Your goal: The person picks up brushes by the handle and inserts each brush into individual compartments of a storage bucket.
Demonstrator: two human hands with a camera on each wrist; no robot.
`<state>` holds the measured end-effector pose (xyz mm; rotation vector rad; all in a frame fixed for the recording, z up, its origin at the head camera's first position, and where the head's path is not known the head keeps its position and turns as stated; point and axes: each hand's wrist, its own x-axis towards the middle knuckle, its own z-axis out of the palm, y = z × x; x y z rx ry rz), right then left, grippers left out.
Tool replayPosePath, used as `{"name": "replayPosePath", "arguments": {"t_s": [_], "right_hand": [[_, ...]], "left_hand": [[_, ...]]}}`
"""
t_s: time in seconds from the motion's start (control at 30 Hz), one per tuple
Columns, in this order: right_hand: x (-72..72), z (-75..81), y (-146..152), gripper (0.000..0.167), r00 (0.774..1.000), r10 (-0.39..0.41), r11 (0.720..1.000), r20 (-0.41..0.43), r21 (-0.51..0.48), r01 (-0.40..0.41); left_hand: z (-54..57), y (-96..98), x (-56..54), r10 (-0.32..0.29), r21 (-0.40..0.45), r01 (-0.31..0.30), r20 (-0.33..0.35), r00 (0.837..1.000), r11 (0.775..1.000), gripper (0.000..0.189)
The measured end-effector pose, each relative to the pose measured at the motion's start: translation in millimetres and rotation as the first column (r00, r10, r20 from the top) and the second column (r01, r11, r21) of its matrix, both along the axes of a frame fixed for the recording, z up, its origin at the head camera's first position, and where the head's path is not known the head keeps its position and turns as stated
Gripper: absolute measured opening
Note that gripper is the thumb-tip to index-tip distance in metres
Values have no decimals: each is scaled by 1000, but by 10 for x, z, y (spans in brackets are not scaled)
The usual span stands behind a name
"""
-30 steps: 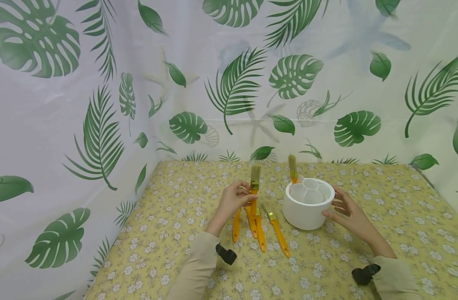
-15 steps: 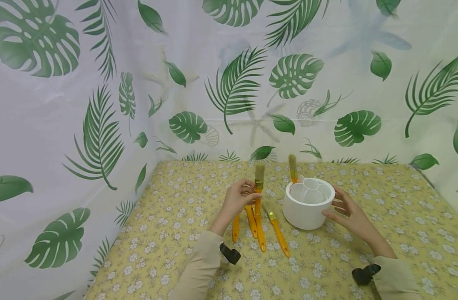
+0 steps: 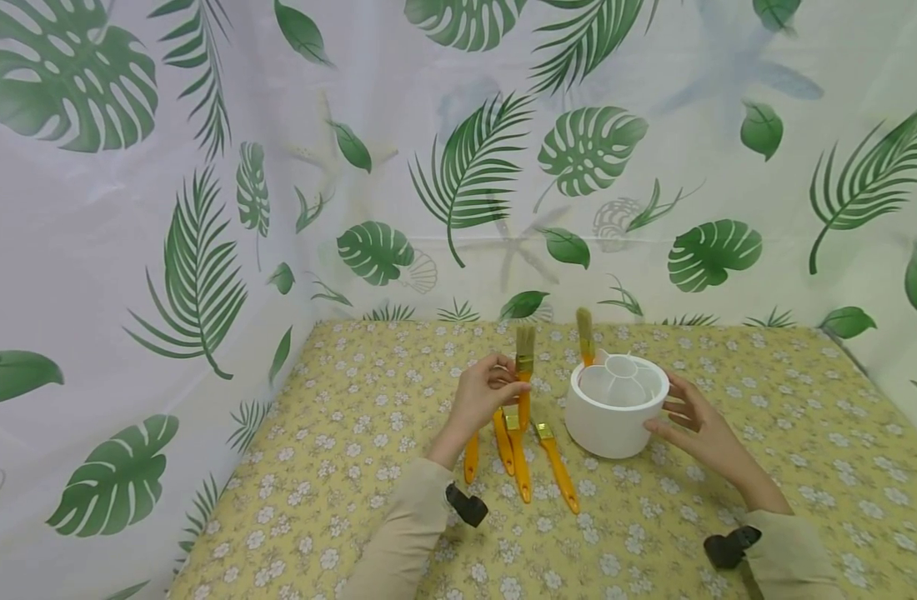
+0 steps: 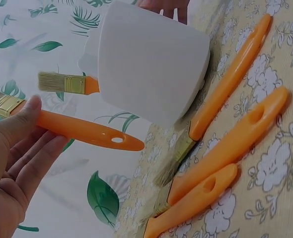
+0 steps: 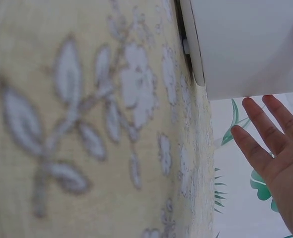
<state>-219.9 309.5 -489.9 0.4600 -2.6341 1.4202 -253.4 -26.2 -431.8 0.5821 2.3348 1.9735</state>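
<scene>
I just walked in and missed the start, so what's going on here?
A person's left hand pinches a paintbrush, bristles up, above the floral cloth and left of a white round holder. The right hand touches the holder's right side. One brush stands in the holder, bristles up, and four other brushes lie on the cloth.

From the head, looking forward and down across the surface (image 3: 316, 517) toward its far edge; from each wrist, close, low and turned sideways; sharing the white container (image 3: 612, 432) throughout.
</scene>
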Motion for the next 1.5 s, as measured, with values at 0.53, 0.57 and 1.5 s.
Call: {"name": "replayPosePath", "arguments": {"t_s": [0.53,0.57,1.5], "right_hand": [[2,-5,-2,80,1000,1,1000,-1,6,-1],[2,-5,-3,80,1000,0,1000,0,7,0],[-2,-18,12,79,1000,1,1000,-4,0,-1]], "left_hand": [[81,144,-7,-38,48,41,-55,998,998,20],[85,150,-6,-39,47,42,-60,997,998,20],[-69,396,-181,-24,77,34,-131,991,996,21]]}}
